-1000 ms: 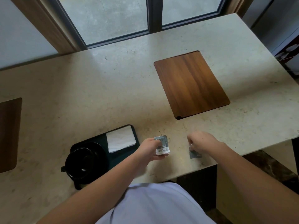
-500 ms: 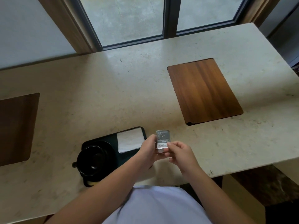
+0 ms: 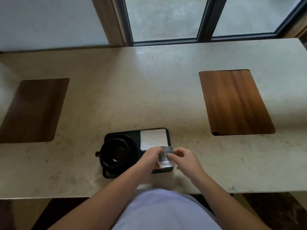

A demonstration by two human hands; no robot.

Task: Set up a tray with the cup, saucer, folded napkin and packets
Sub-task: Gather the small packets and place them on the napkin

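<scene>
A small black tray (image 3: 122, 133) lies near the front edge of the stone counter. A black cup (image 3: 116, 152) stands on a black saucer (image 3: 132, 146) in its left half. A folded white napkin (image 3: 153, 138) lies flat in the tray's far right corner. Both hands meet over the tray's near right part. My left hand (image 3: 150, 156) and my right hand (image 3: 183, 157) together pinch grey-and-white packets (image 3: 164, 157) stacked one on another, just above the tray. The tray's near right corner is partly hidden by the hands.
The beige counter (image 3: 149, 97) has two inlaid wooden panels, one at the left (image 3: 33, 110) and one at the right (image 3: 234, 102). A window with dark frames (image 3: 204, 19) runs along the far edge. My light shirt (image 3: 166, 211) shows below the counter's front edge.
My right hand picked a packet off the counter and joined it to the one in my left hand. Both hands then shifted left over the tray's right part. The camera view swung left.
</scene>
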